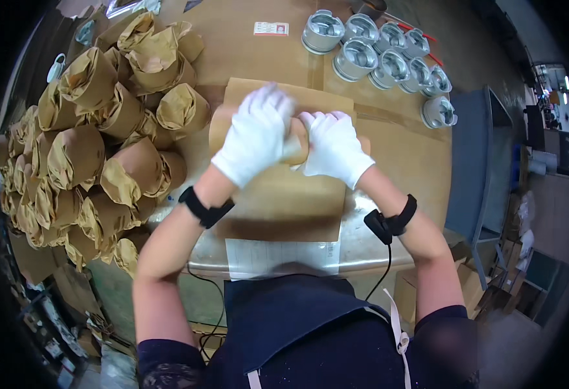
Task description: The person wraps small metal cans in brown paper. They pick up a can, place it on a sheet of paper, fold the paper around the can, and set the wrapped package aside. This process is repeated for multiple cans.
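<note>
A brown paper sheet lies on the table in front of me. On its upper part is a paper-wrapped bundle, mostly covered by my white-gloved hands; what the paper encloses is hidden. My left hand wraps over the bundle's left end, its fingertips smeared by motion. Curled round the right end is my right hand. Several bare metal pistons stand in rows at the far right of the table.
Many paper-wrapped bundles are piled at the left. A printed sheet lies at the table's near edge, and a small card at the far side. A grey-blue metal cart stands right of the table. A cable hangs from my right wristband.
</note>
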`<state>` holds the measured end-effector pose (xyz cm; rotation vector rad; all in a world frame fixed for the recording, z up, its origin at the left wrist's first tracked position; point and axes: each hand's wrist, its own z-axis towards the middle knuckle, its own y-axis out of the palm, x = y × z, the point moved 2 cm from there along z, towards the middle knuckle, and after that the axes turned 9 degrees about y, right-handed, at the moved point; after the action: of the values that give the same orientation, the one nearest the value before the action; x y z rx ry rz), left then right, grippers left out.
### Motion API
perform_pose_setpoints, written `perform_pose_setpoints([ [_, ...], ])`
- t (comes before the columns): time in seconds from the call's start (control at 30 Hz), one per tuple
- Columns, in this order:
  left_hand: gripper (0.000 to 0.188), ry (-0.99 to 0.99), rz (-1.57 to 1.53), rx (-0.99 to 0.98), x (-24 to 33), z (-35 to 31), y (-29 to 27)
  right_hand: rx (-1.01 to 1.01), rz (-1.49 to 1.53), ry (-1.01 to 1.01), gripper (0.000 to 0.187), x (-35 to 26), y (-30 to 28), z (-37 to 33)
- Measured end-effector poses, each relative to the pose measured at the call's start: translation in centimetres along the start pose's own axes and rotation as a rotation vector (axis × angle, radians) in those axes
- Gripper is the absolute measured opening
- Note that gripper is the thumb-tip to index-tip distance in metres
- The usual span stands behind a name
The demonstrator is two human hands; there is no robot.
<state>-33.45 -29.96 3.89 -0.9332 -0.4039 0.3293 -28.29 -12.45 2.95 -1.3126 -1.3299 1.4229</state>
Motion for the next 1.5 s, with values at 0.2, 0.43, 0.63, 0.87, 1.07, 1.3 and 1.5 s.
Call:
perform_pose_setpoints([
  [0.2,0.072,0.114,-0.22,-0.493,3.1,-4.0,3.4,-0.641,0.212,0.15,0.091,1.5,-0.7,-1.6],
  [0.43,0.061,-0.13,-0.058,-0.314,-4.0,0.4,3.9,0.36,-0.035,0.01,0.107,3.8,1.1,0.0],
  [0.63,0.03,-0.084,0.036,-0.162,-4.5,-7.2,10.0,0.431,0.279,0.047,0.108,3.1,3.6,0.3],
  [0.87,0.028,-0.807,-0.626,0.197,-4.0,-7.1,9.2,0.534,0.219,0.068,0.105,2.8,5.2,-1.6],
  [1.07,0.065,-1.03,-0.571,0.088,0.6,-2.9,10.4,0.312,0.31,-0.057,0.076,8.3,4.6,-2.1],
  [1.3,0.072,-1.251,-1.16,0.71,2.2,-6.8,12.3,0.296,0.469,0.526,0.05,0.5,3.9,-2.1],
  [1.5,0.099,-1.145,-0.875,0.401,3.0,-7.3,5.2,0.324,0.233,0.113,0.063,-7.4,2.2,-4.4],
])
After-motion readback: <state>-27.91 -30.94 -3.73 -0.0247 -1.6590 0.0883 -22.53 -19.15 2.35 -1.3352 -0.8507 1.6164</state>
